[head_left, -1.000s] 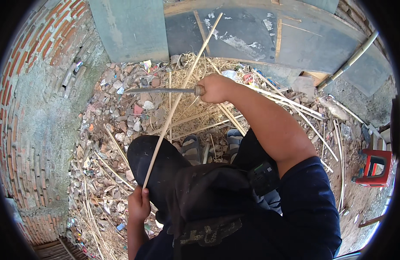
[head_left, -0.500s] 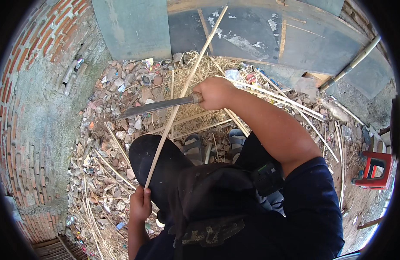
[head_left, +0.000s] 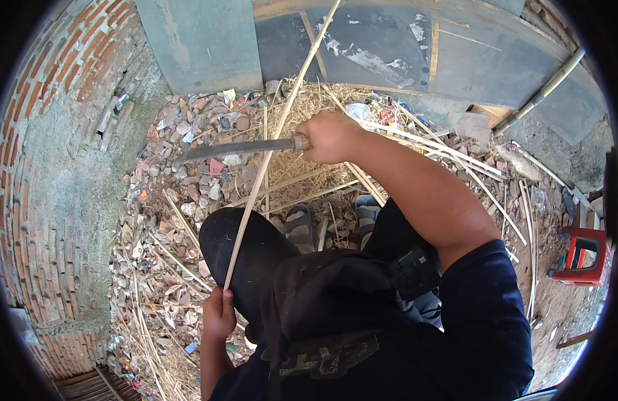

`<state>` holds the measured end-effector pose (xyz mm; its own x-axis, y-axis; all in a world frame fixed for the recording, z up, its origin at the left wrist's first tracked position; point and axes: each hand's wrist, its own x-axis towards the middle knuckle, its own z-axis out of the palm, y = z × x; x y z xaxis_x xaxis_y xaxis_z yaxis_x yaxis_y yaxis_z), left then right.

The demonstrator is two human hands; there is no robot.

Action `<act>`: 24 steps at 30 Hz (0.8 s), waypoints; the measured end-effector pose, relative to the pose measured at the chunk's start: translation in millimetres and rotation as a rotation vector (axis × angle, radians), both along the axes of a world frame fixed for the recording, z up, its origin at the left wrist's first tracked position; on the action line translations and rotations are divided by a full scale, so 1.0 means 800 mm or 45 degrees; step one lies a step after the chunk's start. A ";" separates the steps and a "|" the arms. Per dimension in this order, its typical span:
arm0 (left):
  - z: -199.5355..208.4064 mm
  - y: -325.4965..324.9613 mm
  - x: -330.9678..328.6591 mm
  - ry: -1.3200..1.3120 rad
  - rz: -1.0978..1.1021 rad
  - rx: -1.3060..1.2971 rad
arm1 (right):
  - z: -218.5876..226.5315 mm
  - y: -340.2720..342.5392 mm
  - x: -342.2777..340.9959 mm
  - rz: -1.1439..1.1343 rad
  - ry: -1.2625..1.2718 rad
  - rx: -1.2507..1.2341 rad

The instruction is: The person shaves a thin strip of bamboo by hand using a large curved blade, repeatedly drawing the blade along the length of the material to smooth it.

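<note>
Two bare hands (head_left: 330, 138). One long, grey-bladed knife (head_left: 225, 150) with a wooden handle. One long, pale, narrow held strip (head_left: 239, 247). Two grey strapped sandals (head_left: 299, 224). One red plastic stool (head_left: 595, 267). One slender pale pole (head_left: 540, 95). Loose pale strips (head_left: 449, 153), too many to count.

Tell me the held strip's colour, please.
The strip is pale tan, clearest in the head view.

Pale strip (head_left: 256, 190), tip beyond top edge

So the strip (head_left: 247, 220) is pale straw-yellow, the blade (head_left: 229, 150) dull grey, its handle (head_left: 301, 142) brown. Shirt (head_left: 486, 321) is dark navy, stool (head_left: 580, 277) straight-up red, and the brick wall (head_left: 68, 187) is kinda patchy grey and orange.
</note>
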<state>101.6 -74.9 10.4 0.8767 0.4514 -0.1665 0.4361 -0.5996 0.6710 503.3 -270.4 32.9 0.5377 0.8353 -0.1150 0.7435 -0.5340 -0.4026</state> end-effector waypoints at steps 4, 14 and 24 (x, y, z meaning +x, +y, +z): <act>-0.004 -0.003 0.002 -0.047 0.017 0.003 | 0.008 -0.004 0.004 0.103 -0.055 -0.069; -0.007 0.008 -0.010 0.042 -0.022 0.027 | 0.015 -0.001 -0.008 0.039 0.011 -0.003; -0.001 0.008 -0.004 0.054 0.001 0.036 | -0.017 -0.024 0.047 -0.297 -0.044 -0.047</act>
